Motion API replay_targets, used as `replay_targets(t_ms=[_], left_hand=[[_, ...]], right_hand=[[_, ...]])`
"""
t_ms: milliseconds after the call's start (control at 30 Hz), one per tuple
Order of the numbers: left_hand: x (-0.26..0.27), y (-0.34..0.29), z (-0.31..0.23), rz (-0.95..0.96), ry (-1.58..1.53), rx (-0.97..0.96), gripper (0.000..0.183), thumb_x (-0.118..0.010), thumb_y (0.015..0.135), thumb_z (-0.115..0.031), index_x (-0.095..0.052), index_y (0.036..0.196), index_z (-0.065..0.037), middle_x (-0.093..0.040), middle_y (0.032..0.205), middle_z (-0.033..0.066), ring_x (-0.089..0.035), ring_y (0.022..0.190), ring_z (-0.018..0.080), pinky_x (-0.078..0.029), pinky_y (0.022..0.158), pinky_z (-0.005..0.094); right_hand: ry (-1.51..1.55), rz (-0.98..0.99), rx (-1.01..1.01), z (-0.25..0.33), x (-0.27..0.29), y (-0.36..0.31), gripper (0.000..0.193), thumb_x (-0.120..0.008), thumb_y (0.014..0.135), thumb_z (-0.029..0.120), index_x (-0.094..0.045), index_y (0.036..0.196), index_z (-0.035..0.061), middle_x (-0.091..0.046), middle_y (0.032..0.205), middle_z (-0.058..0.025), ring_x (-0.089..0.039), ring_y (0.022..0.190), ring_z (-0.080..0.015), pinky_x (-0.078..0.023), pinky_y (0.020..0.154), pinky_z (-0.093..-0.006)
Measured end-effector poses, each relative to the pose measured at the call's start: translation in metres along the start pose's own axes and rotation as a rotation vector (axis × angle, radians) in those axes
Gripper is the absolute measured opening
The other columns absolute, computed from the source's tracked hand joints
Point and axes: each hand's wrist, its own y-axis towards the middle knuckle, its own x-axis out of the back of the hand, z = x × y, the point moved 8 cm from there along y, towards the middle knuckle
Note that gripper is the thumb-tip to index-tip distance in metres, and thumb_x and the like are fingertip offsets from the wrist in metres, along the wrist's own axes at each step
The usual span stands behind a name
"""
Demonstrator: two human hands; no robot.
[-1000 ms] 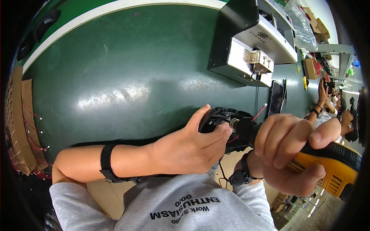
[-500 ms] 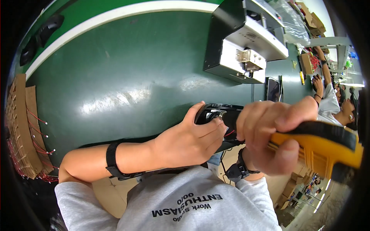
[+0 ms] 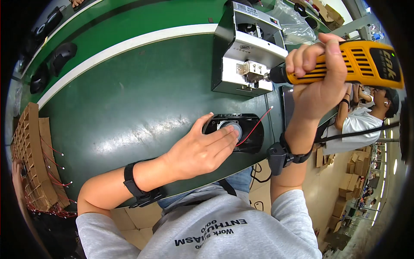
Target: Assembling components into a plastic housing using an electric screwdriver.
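Observation:
My left hand (image 3: 200,149) holds a black plastic housing (image 3: 255,140) on the table, thumb at its far left edge and fingers across a round grey speaker (image 3: 235,127) set in it. A red wire (image 3: 260,122) runs from beside the speaker over the housing's right rim. Raised at the right, my right hand (image 3: 319,80) is wrapped round a yellow and black electric screwdriver (image 3: 355,64). Its tip meets the small metal outlet block (image 3: 254,69) on the front of a silver and black screw feeder (image 3: 230,73); whether a screw is on the bit cannot be made out.
The green table (image 3: 142,82) has a white strip (image 3: 129,46) along its far side, with black housings (image 3: 62,58) beyond. A cardboard divider box (image 3: 32,159) with red wires stands far left. A dark phone-like object (image 3: 286,97) lies right of the feeder. A co-worker (image 3: 360,123) sits at right.
My right hand has lifted the screwdriver away from the housing, up and forward to the screw feeder. The left hand stays on the speaker and housing, which now show more fully.

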Motion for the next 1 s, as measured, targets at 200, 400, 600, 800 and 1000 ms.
replay_targets(t_ms=[200,400,600,800,1000], left_hand=[[0.0,0.001,0.0,0.019,-0.018,0.0,0.021,-0.067,0.086,-0.011,-0.072,0.104,-0.002,-0.071,0.114,0.0073,-0.066,0.116,0.0186,-0.049,0.101,0.0578],[-0.001,0.002,0.004,0.094,-0.021,0.019,0.035,-0.082,0.078,-0.014,-0.073,0.11,-0.004,-0.073,0.116,0.0058,-0.069,0.114,0.0183,-0.048,0.103,0.0564],[-0.002,0.002,0.004,0.095,-0.032,-0.006,0.04,-0.083,0.074,-0.015,-0.075,0.111,-0.004,-0.072,0.12,0.0065,-0.067,0.12,0.0201,-0.049,0.1,0.056],[-0.002,0.003,0.005,0.082,-0.077,0.008,0.026,-0.078,0.079,-0.014,-0.076,0.103,-0.003,-0.072,0.118,0.0063,-0.066,0.12,0.0191,-0.05,0.098,0.0571],[-0.003,0.006,0.006,0.061,-0.088,0.026,0.011,-0.075,0.086,-0.011,-0.077,0.094,-0.004,-0.072,0.114,0.0061,-0.067,0.117,0.017,-0.051,0.097,0.057]], right_hand=[[-0.01,0.038,-0.021,-0.001,0.003,-0.002,0.017,-0.066,0.099,0.018,-0.061,0.105,0.0023,-0.051,0.061,-0.006,-0.05,0.047,-0.0169,-0.047,0.049,-0.0349],[0.066,0.168,-0.122,0.007,0.004,-0.021,0.041,-0.043,0.108,0.032,-0.051,0.131,-0.0015,-0.045,0.066,-0.001,-0.04,0.053,-0.0116,-0.04,0.052,-0.0313],[-0.039,0.508,-0.189,0.049,-0.019,-0.052,0.048,-0.043,0.108,0.041,-0.043,0.137,0.0032,-0.05,0.073,0.001,-0.044,0.054,-0.009,-0.044,0.055,-0.0267],[-0.046,0.456,-0.225,0.046,-0.007,-0.069,0.046,-0.047,0.107,0.041,-0.043,0.134,0.0046,-0.051,0.071,0.0011,-0.046,0.053,-0.0095,-0.044,0.053,-0.0267],[-0.051,0.414,-0.257,0.03,0.002,-0.074,0.044,-0.051,0.105,0.041,-0.043,0.13,0.006,-0.052,0.07,0.0011,-0.047,0.051,-0.01,-0.044,0.051,-0.0268]])
